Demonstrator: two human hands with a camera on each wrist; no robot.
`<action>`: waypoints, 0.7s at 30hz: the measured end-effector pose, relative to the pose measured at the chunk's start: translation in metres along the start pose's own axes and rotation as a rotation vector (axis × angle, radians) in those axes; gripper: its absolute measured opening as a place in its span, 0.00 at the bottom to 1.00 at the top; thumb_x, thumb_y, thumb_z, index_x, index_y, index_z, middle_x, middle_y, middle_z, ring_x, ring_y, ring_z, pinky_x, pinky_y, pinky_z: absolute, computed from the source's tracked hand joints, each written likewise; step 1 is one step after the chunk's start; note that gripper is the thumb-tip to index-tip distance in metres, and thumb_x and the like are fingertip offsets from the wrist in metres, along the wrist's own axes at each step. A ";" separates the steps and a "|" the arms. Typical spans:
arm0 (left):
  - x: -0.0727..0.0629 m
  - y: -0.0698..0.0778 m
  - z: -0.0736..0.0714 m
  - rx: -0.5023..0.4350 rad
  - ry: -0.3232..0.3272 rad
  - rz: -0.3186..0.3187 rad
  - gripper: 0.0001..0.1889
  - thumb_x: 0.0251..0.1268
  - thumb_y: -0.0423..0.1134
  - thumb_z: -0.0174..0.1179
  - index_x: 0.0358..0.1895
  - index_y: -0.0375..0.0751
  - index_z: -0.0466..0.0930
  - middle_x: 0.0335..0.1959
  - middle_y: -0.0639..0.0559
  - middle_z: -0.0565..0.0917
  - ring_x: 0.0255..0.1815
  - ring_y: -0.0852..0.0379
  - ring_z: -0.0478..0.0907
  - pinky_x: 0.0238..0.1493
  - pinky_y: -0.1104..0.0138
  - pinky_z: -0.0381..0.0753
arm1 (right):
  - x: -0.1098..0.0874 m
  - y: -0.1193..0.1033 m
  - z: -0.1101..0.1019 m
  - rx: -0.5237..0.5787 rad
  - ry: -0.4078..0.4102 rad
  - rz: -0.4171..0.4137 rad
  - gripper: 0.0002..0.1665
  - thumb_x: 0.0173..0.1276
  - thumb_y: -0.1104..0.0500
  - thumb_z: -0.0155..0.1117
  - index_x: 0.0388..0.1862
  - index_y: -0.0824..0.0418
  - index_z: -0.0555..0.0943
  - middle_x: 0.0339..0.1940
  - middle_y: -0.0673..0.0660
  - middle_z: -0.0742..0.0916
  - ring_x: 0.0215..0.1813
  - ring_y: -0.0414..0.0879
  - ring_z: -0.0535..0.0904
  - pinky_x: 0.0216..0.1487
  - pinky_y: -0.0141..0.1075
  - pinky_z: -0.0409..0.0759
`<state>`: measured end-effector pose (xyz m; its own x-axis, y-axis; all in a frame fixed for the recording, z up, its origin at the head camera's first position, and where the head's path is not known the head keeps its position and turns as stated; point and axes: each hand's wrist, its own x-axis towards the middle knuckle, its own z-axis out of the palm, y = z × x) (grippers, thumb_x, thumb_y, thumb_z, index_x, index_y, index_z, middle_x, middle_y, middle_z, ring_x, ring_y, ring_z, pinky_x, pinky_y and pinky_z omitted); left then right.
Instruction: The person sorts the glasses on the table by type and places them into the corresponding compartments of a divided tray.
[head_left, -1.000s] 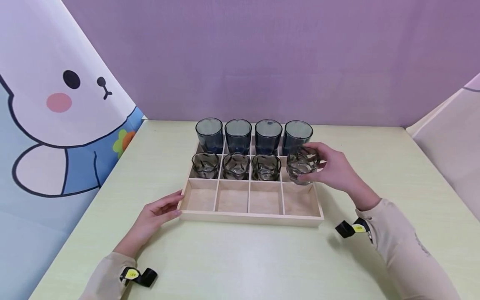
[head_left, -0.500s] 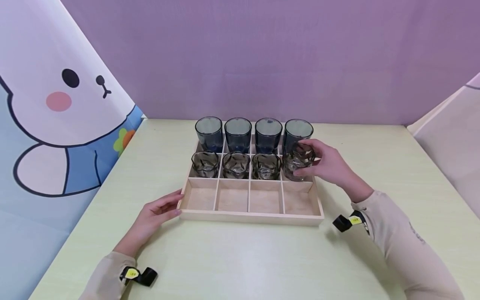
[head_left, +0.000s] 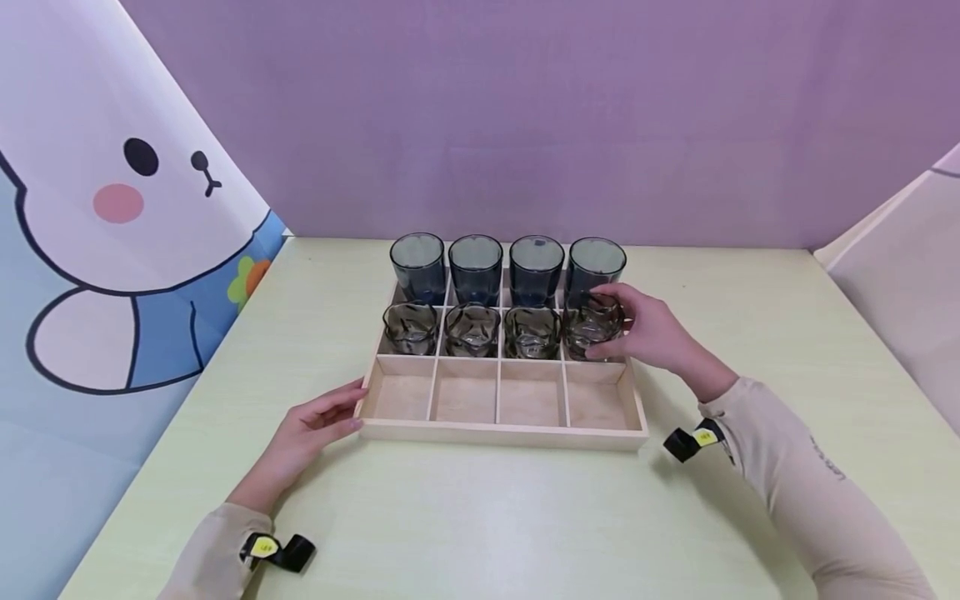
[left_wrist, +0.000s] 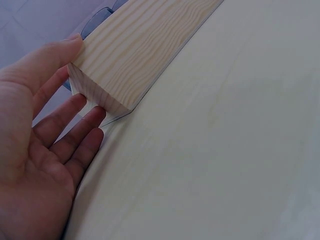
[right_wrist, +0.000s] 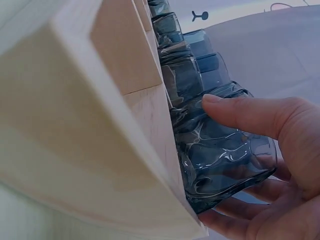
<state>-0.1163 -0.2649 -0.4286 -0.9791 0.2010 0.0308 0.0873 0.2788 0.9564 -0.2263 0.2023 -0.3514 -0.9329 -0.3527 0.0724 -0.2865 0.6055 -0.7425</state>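
A pale wooden tray [head_left: 495, 433] divided into compartments stands on the table. My left hand [head_left: 311, 429] holds its near left corner, the thumb and fingertips meeting the wood in the left wrist view. My right hand [head_left: 656, 329] grips a short, wavy smoked glass [head_left: 592, 329] at the right end of the middle row. The glass is upright and down in its compartment, partly covered by the fingers. In the right wrist view the thumb lies on the near side of this glass [right_wrist: 215, 150], with the other fingers beneath and behind it.
Three matching wavy glasses [head_left: 472, 331] fill the rest of the middle row. Several taller blue-grey tumblers [head_left: 476, 271] stand in the back row, close behind. The front row shows bare compartment floors [head_left: 465, 392]. A purple backdrop [head_left: 525, 125] rises behind the table.
My right hand has lowered the wavy glass slightly leftward into the right-hand compartment of the middle row, still gripping it. The left hand and the tray have stayed in place.
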 end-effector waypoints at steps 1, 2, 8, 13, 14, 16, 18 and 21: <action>0.000 0.000 0.000 0.001 0.001 -0.003 0.24 0.67 0.31 0.64 0.64 0.27 0.75 0.71 0.34 0.67 0.58 0.74 0.74 0.54 0.75 0.76 | 0.000 0.000 0.001 -0.007 -0.003 -0.002 0.49 0.47 0.63 0.84 0.68 0.65 0.70 0.59 0.67 0.80 0.54 0.62 0.79 0.50 0.51 0.78; 0.000 0.000 0.000 -0.001 0.002 -0.003 0.24 0.67 0.31 0.64 0.64 0.27 0.74 0.71 0.34 0.67 0.58 0.74 0.74 0.54 0.75 0.77 | 0.000 0.001 0.001 -0.015 -0.006 -0.001 0.49 0.47 0.63 0.84 0.68 0.66 0.70 0.59 0.67 0.80 0.54 0.62 0.79 0.50 0.52 0.78; 0.000 0.002 0.001 0.006 0.006 -0.008 0.23 0.67 0.31 0.64 0.64 0.26 0.74 0.71 0.33 0.67 0.58 0.75 0.73 0.55 0.76 0.76 | -0.001 0.004 0.004 -0.025 -0.017 0.008 0.49 0.48 0.63 0.83 0.68 0.66 0.69 0.59 0.67 0.79 0.52 0.61 0.79 0.51 0.52 0.78; 0.000 0.004 0.001 0.020 0.011 -0.031 0.24 0.67 0.32 0.64 0.64 0.27 0.74 0.71 0.33 0.67 0.58 0.76 0.71 0.55 0.78 0.74 | 0.001 0.005 0.004 -0.037 -0.016 -0.006 0.50 0.47 0.64 0.83 0.68 0.68 0.68 0.59 0.67 0.78 0.48 0.60 0.80 0.49 0.51 0.79; 0.000 0.004 0.001 0.021 0.011 -0.036 0.24 0.67 0.32 0.64 0.64 0.27 0.74 0.71 0.34 0.67 0.58 0.76 0.71 0.55 0.78 0.74 | 0.001 0.006 0.004 -0.040 -0.016 -0.008 0.50 0.47 0.65 0.83 0.68 0.68 0.68 0.59 0.67 0.78 0.50 0.60 0.79 0.49 0.52 0.79; 0.000 0.003 0.001 0.023 0.010 -0.031 0.24 0.67 0.32 0.64 0.64 0.27 0.74 0.71 0.34 0.67 0.58 0.76 0.71 0.55 0.78 0.74 | 0.001 0.007 0.004 -0.057 -0.019 -0.002 0.50 0.46 0.64 0.84 0.68 0.68 0.68 0.59 0.67 0.78 0.52 0.61 0.78 0.51 0.53 0.78; 0.001 0.002 0.001 0.026 0.011 -0.021 0.24 0.67 0.32 0.64 0.64 0.27 0.75 0.71 0.34 0.68 0.58 0.76 0.72 0.55 0.78 0.74 | 0.001 0.010 0.005 -0.075 -0.034 0.007 0.51 0.46 0.62 0.84 0.68 0.69 0.68 0.58 0.68 0.79 0.55 0.63 0.76 0.54 0.55 0.77; 0.001 0.000 0.001 0.028 0.011 -0.002 0.23 0.67 0.32 0.64 0.64 0.27 0.75 0.70 0.36 0.69 0.58 0.75 0.72 0.55 0.77 0.74 | 0.001 0.014 0.005 -0.094 -0.065 0.028 0.52 0.47 0.59 0.84 0.69 0.69 0.68 0.60 0.68 0.79 0.62 0.64 0.74 0.62 0.57 0.73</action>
<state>-0.1172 -0.2638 -0.4286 -0.9813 0.1900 0.0319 0.0899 0.3052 0.9480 -0.2306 0.2069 -0.3654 -0.9258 -0.3779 0.0068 -0.2823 0.6793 -0.6774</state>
